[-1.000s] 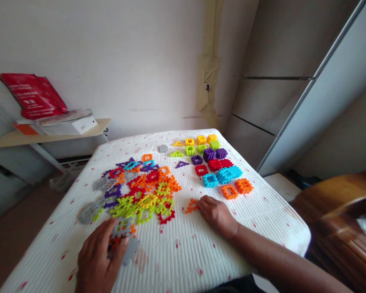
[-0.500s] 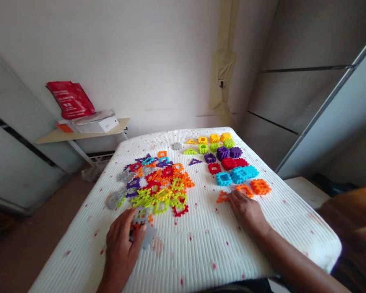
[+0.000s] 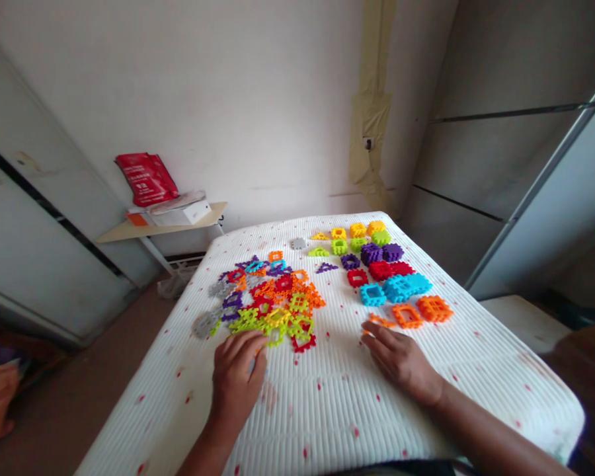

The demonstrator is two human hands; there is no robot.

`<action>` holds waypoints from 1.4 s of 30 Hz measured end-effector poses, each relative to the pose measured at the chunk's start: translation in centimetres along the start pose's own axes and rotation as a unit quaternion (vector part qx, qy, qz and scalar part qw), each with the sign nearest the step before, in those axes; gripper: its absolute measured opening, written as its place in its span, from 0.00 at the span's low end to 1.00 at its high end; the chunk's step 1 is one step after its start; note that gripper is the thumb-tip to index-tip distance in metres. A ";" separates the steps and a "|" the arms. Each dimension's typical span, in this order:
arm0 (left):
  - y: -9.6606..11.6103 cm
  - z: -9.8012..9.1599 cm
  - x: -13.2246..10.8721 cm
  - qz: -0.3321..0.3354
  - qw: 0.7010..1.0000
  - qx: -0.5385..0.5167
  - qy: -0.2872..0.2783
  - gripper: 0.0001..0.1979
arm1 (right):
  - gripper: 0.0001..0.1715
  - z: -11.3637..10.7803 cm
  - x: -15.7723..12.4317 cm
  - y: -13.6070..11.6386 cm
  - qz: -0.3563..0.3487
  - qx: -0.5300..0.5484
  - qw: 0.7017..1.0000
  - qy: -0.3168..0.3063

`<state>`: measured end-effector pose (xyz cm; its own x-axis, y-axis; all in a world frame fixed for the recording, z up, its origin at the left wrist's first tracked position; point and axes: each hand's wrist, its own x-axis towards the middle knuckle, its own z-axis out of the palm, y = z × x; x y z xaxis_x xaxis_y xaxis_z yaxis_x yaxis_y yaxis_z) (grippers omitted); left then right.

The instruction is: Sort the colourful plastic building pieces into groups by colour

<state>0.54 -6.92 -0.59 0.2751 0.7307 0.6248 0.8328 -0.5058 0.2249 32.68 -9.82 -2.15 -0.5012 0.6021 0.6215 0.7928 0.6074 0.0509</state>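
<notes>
My left hand (image 3: 240, 373) is curled over a few plastic interlocking tiles at the near edge of a mixed pile. Only slivers of grey and orange show between its thumb and fingers. Lime green tiles (image 3: 248, 320) lie just beyond its fingertips. My right hand (image 3: 401, 360) rests low over the sheet, its fingers loosely stretched, with no tile visible in it. Right beyond those fingertips lies an orange triangular tile (image 3: 381, 320). Beside that are an orange window-frame tile (image 3: 406, 316) and a stack of orange tiles (image 3: 435, 308).
Rows by colour run up the right side: blue tiles (image 3: 406, 285), red tiles (image 3: 391, 270), purple tiles (image 3: 371, 254), green ones and yellow ones (image 3: 357, 230). One grey tile (image 3: 297, 244) lies apart near the far edge. A small side table (image 3: 123, 230) holds a red bag (image 3: 146, 178).
My right hand has drawn back slightly from the orange triangular tile, leaving it on the sheet. My left hand has shifted right over the grey and orange tiles. The camera view has turned slightly left.
</notes>
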 end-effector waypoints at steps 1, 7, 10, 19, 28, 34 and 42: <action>0.8 0.3 1.3 0.010 1.000 -0.001 -0.016 0.10 | 0.17 0.1 0.2 -0.4 -0.028 0.018 0.999 -0.013; 4.9 3.8 9.3 0.092 0.983 0.007 -0.161 0.17 | 0.18 1.1 0.6 -1.4 -0.027 0.137 0.986 -0.087; 5.3 6.2 11.3 0.092 0.969 0.054 -0.223 0.16 | 0.16 1.5 0.5 -1.1 0.014 0.182 0.977 -0.111; 4.6 8.3 11.9 0.078 0.971 0.061 -0.218 0.14 | 0.14 1.7 0.6 -0.9 0.028 0.214 0.967 -0.138; 4.8 4.8 9.8 -0.148 0.941 -0.290 -0.094 0.21 | 0.12 1.8 0.7 -0.7 0.035 0.228 0.965 -0.126; 6.6 5.5 5.2 -0.244 0.840 -0.463 -0.140 0.25 | 0.13 1.6 0.6 -0.1 0.063 0.232 0.971 0.000; 9.1 6.2 3.6 -0.191 0.850 -0.439 -0.219 0.27 | 0.17 0.7 0.9 0.0 0.025 0.169 0.985 0.019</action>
<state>12.11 -6.02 -0.93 0.3776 0.9219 0.0863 0.2743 -0.2004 0.9405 31.96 -8.87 -2.16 -0.4463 0.6196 0.6457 0.6520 0.7194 -0.2396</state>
